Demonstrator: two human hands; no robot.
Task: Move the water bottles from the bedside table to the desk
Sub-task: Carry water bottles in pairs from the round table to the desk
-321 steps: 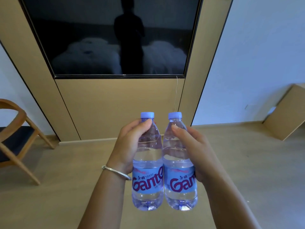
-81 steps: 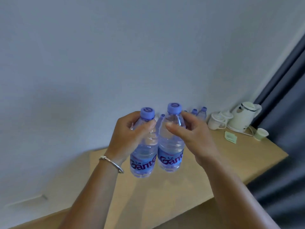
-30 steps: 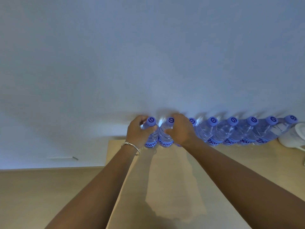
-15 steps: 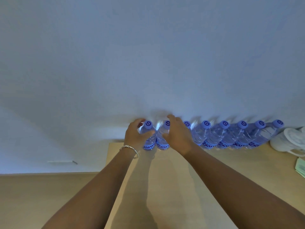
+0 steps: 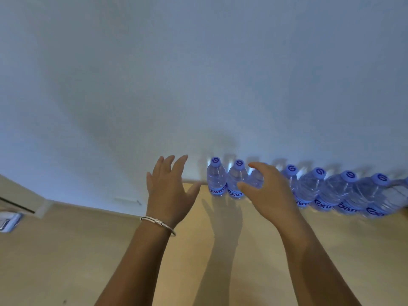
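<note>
Against the pale wall [image 5: 198, 74], which fills the upper part of the view, a wooden counter [image 5: 254, 250] runs along the lower right, with tan floor [image 5: 55, 250] to its left. Along the counter's back edge stands a row of water bottles [image 5: 331, 191], upright, blue-capped and blue-labelled, packed side by side and touching the wall or just short of it; which cannot be told. The row runs from near the counter's left end off the right edge of the view, where it blurs. The two leftmost bottles [image 5: 225, 180] stand free of both hands.

The right hand [image 5: 267, 193] hovers in front of the row, fingers [image 5: 256, 165] loosely curved and spread apart from the thumb, holding nothing; it hides part of the third bottle. The left hand [image 5: 167, 186] is raised left of the row, palm away, fingers [image 5: 174, 164] straight and spread, touching nothing. A silver bangle [image 5: 157, 223] circles the left wrist. Both hands cast shadows on the counter. A blurred pale object [image 5: 8, 219] shows at the far left edge; it cannot be identified.
</note>
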